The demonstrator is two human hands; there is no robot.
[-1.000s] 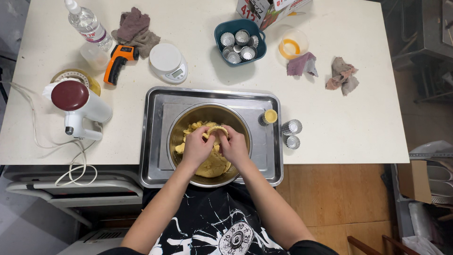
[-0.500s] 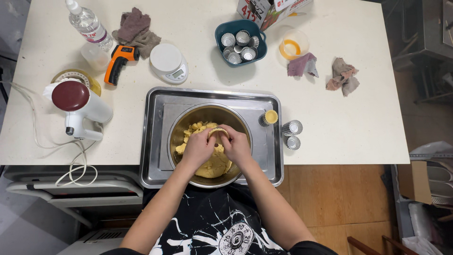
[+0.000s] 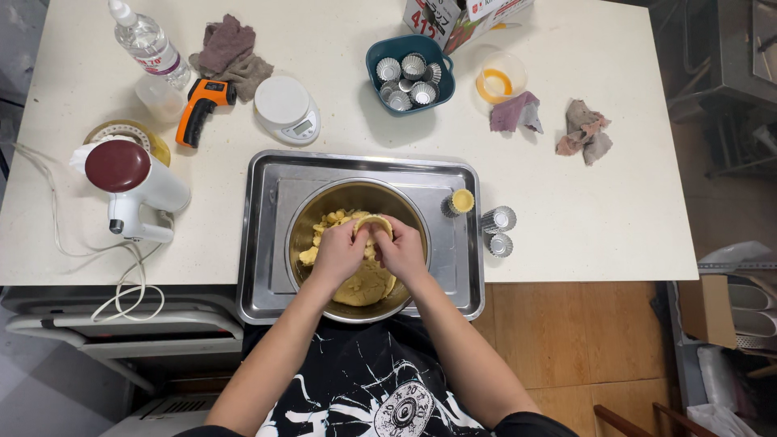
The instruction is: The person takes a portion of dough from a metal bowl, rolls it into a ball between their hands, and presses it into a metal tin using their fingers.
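Both of my hands are over a round metal bowl (image 3: 312, 212) of yellow dough (image 3: 363, 285), which stands on a steel tray (image 3: 267, 186). My left hand (image 3: 340, 252) and my right hand (image 3: 402, 249) meet at a small tart mould with dough in it (image 3: 373, 224), pinching it between the fingertips. A filled tart mould (image 3: 461, 201) sits on the tray to the right of the bowl. Two empty fluted moulds (image 3: 498, 220) rest on the table just past the tray's right edge.
A teal bowl of empty moulds (image 3: 409, 77), a white kitchen scale (image 3: 287, 109), an orange infrared thermometer (image 3: 201, 109), a water bottle (image 3: 146, 40), rags (image 3: 231, 53), a white hand mixer with cord (image 3: 133, 186), a plastic cup (image 3: 500, 79) and a box (image 3: 453, 16) lie on the table.
My hands have stayed over the bowl, shifting slightly while working the dough-filled mould between the fingers. Nothing else moved.
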